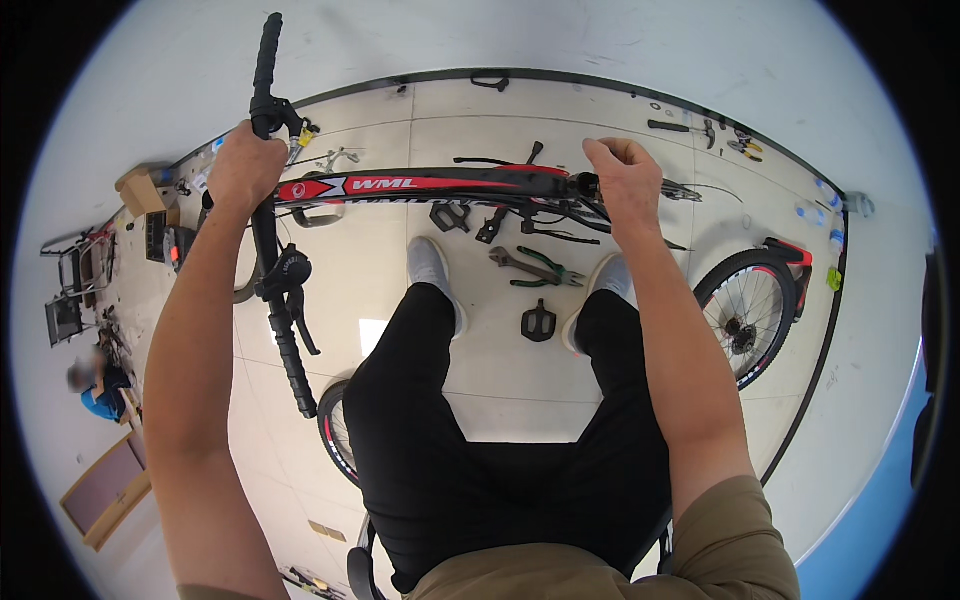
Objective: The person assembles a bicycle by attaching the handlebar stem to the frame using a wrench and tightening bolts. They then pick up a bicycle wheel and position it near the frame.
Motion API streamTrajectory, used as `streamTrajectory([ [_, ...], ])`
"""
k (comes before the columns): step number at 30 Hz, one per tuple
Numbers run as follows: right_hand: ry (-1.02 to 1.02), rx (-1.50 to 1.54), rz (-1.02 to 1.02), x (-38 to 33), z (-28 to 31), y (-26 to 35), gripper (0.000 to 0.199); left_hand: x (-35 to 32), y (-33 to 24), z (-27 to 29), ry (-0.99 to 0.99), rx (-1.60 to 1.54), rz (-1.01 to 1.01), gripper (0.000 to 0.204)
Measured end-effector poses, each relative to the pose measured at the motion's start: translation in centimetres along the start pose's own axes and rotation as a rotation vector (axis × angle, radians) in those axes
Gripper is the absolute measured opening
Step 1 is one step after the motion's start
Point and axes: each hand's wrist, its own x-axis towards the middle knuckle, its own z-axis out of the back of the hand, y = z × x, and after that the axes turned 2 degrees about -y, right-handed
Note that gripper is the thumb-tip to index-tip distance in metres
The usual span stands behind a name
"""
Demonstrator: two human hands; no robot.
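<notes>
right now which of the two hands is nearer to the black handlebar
Left. The left hand grips the black handlebar; the right hand is away from it, off to the right, by the opposite end of the red-and-black bike frame.

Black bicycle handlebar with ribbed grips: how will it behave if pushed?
Likely stiff: the handlebar shows no sag beyond the left hand. Probably not slippery, given the ribbed grips. Might swing: both ends extend past that hand.

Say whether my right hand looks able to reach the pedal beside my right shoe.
Probably yes, with a lean: the right hand is by the bike frame, and nothing covers the pedal on the floor.
</notes>
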Motion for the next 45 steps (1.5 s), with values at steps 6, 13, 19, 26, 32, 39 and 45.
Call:
streamTrajectory([
  [6,0.048,0.040,0.035,-0.5,1.5,-0.6,0.034,-0.3,-0.6,0.3,0.006,0.003,0.003,0.047],
  [13,0.047,0.498,-0.414,2.0,1.5,-3.3,0.031,0.0,-0.4,-0.1,-0.001,-0.009,0.013,0.042],
  [19,-0.097,0.091,-0.263,2.5,0.3,-4.0,0.036,0.3,-0.2,-0.2,-0.001,0.002,0.012,0.040],
  [26,0.049,0.108,-0.242,1.0,0.1,-1.1,0.034,0.2,0.1,-0.4,-0.008,-0.005,0.015,0.040],
  [32,0.215,0.310,-0.239,1.1,0.6,-0.8,0.042,0.4,-0.1,-0.4,-0.019,-0.007,0.011,0.040],
  [39,0.410,0.534,-0.333,1.6,1.1,-0.8,0.040,0.1,-0.1,-0.3,-0.012,-0.028,0.002,0.041],
  [45,0.449,0.620,-0.437,2.3,1.0,-1.1,0.034,0.4,0.1,-0.4,0.002,-0.025,0.007,0.039],
])
